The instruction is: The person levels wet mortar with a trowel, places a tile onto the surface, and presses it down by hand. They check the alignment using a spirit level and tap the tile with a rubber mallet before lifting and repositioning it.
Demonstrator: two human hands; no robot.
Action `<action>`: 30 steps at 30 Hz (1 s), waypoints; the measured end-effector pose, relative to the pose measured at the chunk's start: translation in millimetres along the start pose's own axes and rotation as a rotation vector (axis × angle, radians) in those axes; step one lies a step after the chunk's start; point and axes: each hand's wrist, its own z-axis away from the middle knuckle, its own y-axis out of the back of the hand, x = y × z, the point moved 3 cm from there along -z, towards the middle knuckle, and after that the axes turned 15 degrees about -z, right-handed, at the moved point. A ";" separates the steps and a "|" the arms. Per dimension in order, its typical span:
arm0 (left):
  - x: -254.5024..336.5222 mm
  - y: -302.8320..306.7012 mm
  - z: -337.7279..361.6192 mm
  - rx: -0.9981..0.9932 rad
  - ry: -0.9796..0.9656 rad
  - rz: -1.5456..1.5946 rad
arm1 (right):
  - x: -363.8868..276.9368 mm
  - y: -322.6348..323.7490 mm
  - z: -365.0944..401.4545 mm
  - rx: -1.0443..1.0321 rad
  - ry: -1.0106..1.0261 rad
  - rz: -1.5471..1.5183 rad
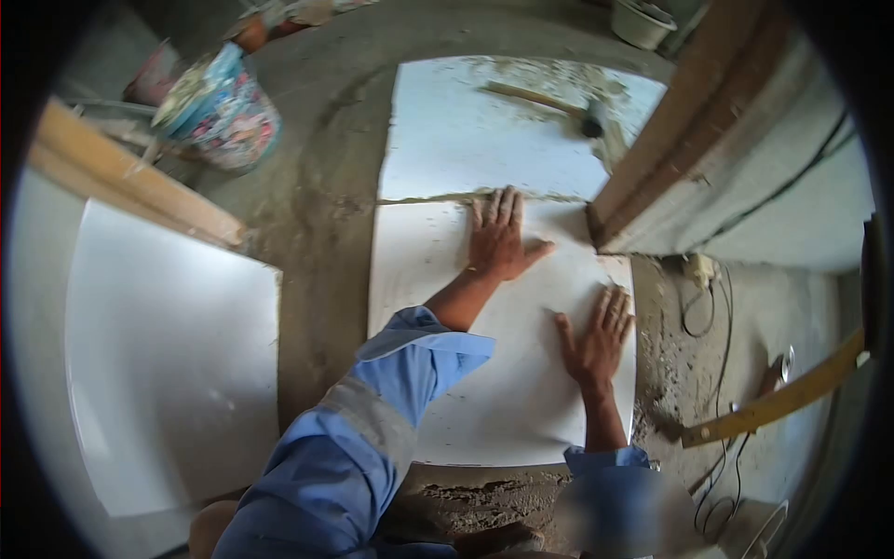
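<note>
A large white floor tile (503, 391) lies on the floor in front of me, notched around the foot of a wooden door post. My left hand (501, 240) rests flat on it near its far edge, fingers spread. My right hand (596, 345) presses flat near the tile's right edge, fingers also apart. Beyond a mortar-smeared joint lies a second white tile (466, 130), its far right part dirtied with mortar. A mallet (540, 100) with a wooden handle and dark head lies on that second tile.
Another white tile (177, 363) leans at the left. A stained bucket (223, 121) stands at the back left, a pale tub (643, 23) at the back right. The door post (689, 130) rises on the right. Cables (724, 345) and a yellow level-like bar (778, 391) are at the right.
</note>
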 end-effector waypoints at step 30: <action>-26.0 13.9 31.7 -0.044 -0.294 0.147 | -4.6 0.2 -3.0 -0.006 -0.008 0.042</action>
